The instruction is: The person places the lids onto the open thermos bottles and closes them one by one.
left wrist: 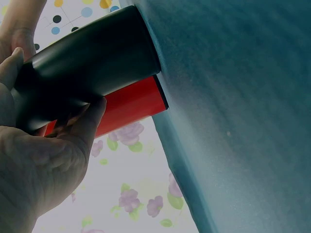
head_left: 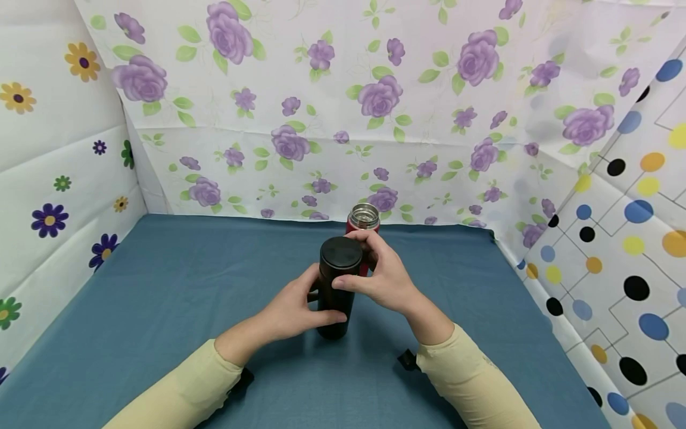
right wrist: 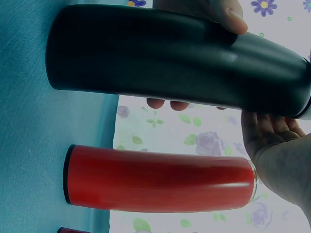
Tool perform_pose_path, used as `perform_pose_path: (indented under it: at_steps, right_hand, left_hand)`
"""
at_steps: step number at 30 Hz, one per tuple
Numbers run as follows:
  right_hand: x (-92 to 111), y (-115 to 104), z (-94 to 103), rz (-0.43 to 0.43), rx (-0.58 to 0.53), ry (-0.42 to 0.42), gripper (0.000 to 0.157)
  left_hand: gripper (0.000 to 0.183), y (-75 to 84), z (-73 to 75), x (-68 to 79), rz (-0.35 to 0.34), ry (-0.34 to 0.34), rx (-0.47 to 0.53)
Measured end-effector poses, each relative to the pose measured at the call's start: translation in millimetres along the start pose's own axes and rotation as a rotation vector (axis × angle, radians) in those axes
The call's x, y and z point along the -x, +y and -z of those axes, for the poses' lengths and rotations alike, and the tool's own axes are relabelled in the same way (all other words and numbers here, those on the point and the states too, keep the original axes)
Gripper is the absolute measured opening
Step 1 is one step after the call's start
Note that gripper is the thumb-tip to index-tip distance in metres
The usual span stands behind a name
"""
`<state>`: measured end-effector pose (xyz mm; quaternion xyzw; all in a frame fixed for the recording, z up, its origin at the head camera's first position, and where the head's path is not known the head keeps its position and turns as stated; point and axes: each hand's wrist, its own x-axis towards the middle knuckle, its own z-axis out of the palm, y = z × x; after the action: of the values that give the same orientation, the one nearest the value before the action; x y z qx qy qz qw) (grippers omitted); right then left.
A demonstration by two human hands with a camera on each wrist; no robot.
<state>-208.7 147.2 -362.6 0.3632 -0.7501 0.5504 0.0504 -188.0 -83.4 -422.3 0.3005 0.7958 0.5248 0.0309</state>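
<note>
We are seeing blue cloth [head_left: 177, 286] spreading left and right to patterned sheets [head_left: 37, 149]; mid-frame, our left hand [head_left: 299, 307] and right hand [head_left: 384, 277] are gripping a smooth black flask [head_left: 333, 299], a red flask [right wrist: 160, 180] standing behind.

One flask [right wrist: 163, 180] stands behind another flask [head_left: 332, 295].

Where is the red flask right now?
In the head view, the red flask stands just right of centre, behind the black flask and partly hidden by it and the right hand.
</note>
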Motion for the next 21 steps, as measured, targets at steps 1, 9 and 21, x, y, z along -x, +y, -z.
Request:
perform_pose_path:
  at_steps: [1,9,21]
  right_hand:
    - [-0.1,0.0,0.0,0.005,-0.002,-0.003,0.07]
    - [-0.9,1.2,3.9,0.03,-0.058,-0.072,0.073]
    - [-1.3,6.8,9.2,0.021,-0.266,-0.162,0.068]
  left_hand:
    - [0.073,0.1,0.0,0.0,0.0,0.0,0.001]
    - [0.074,0.7,0.1,0.2,-0.003,-0.002,0.004]
    - [0.079,1.1,1.1,0.6,0.009,-0.005,0.005]
